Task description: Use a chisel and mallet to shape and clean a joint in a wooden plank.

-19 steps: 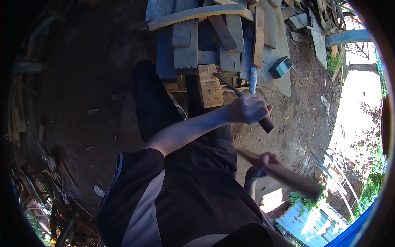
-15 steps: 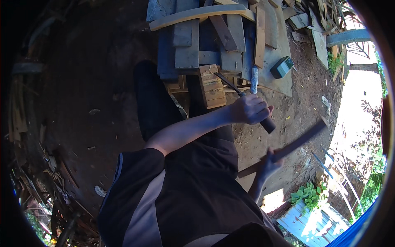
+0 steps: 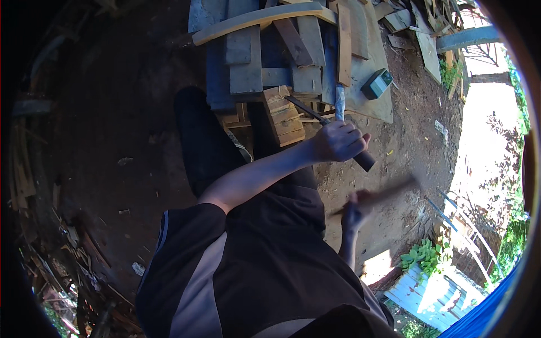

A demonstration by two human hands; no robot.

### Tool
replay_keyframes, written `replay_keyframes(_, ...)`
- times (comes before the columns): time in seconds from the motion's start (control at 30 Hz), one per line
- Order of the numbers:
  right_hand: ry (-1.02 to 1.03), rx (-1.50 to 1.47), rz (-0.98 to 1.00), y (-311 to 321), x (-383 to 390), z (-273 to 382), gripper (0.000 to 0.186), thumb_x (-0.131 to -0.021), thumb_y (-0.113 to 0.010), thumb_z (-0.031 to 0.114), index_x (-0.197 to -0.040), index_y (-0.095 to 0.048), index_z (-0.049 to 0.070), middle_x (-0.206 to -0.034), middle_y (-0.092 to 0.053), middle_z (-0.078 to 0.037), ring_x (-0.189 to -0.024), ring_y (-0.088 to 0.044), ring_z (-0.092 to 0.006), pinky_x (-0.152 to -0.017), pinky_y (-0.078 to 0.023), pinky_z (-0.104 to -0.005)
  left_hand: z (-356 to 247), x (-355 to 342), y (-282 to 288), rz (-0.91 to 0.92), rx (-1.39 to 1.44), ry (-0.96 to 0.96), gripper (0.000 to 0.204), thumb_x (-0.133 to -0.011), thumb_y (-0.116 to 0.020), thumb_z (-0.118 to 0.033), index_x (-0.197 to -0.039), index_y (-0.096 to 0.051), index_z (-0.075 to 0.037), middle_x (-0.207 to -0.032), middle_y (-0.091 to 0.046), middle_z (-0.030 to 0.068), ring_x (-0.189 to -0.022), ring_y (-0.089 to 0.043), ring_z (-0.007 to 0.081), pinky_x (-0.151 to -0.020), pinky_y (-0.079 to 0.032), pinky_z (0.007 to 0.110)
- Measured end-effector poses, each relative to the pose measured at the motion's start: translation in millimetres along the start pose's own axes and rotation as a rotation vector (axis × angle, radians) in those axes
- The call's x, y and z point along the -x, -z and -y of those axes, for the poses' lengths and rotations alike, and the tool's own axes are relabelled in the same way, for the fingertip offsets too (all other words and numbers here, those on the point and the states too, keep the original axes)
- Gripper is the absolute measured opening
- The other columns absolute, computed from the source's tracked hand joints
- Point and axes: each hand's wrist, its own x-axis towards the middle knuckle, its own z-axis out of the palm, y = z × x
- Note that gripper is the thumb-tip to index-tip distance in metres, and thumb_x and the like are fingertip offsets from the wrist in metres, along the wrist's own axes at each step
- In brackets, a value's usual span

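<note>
My left hand point(image 3: 340, 142) is closed around a chisel point(image 3: 306, 110), its dark round handle sticking out beyond the fist. The chisel's narrow blade slants up and left, its tip at the upper right of a notched wooden block point(image 3: 286, 119). That block leans between my legs, against the near edge of the stacked boards. Lower right, apart from the chisel, my right hand point(image 3: 354, 213) grips a long dark wooden stick point(image 3: 391, 190), smeared by motion. Part of the left fingers' grip is hidden by the back of the hand.
Ahead, loose planks point(image 3: 245, 73) lie piled on a low bench, with a curved wooden piece point(image 3: 256, 22) across them. A green-black box point(image 3: 377, 84) sits on the board at right. Scrap wood point(image 3: 84, 248) litters the left; a leafy plant point(image 3: 422, 254) stands lower right.
My right hand has moved a little left and farther away with the stick, which now lies at a flatter angle. The left hand and chisel keep their place at the block; the whole view has shifted slightly.
</note>
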Motion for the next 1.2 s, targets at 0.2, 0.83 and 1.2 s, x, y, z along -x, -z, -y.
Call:
replay_keyframes(0.2,-0.07,-0.526,-0.49,19,-13,-7,0.02,-0.087,-0.066,0.019,-0.09,-0.051,0.005,-0.063,-0.051,-0.005,-0.048,-0.045,-0.0134,-0.052,-0.04,-0.0265,-8,12,-9,0.045,-0.013,-0.054,0.03,-0.082,-0.075,-0.008,-0.073,-0.047,-0.011,-0.06,-0.044,-0.0018,-0.05,-0.05,0.0107,-0.047,-0.038,0.026)
replay_keyframes(0.83,0.096,0.009,0.042,15,-2,-37,0.027,-0.093,-0.068,0.018,-0.094,-0.046,0.003,-0.077,-0.048,-0.004,-0.063,-0.051,-0.0122,-0.059,-0.043,-0.0262,29,-52,25,-0.272,0.09,0.4,0.033,-0.077,-0.078,0.001,-0.074,-0.047,-0.008,-0.062,-0.052,0.0072,-0.047,-0.054,0.024,-0.045,-0.041,0.034)
replay_keyframes(1.2,0.055,-0.017,0.067,-5,-11,-22,0.023,-0.097,-0.063,0.018,-0.088,-0.047,0.006,-0.063,-0.049,-0.001,-0.051,-0.049,-0.0078,-0.05,-0.042,-0.0224,16,-46,36,-0.241,0.079,0.339,0.032,-0.079,-0.077,-0.001,-0.071,-0.046,-0.009,-0.06,-0.049,0.0057,-0.046,-0.054,0.0209,-0.043,-0.04,0.033)
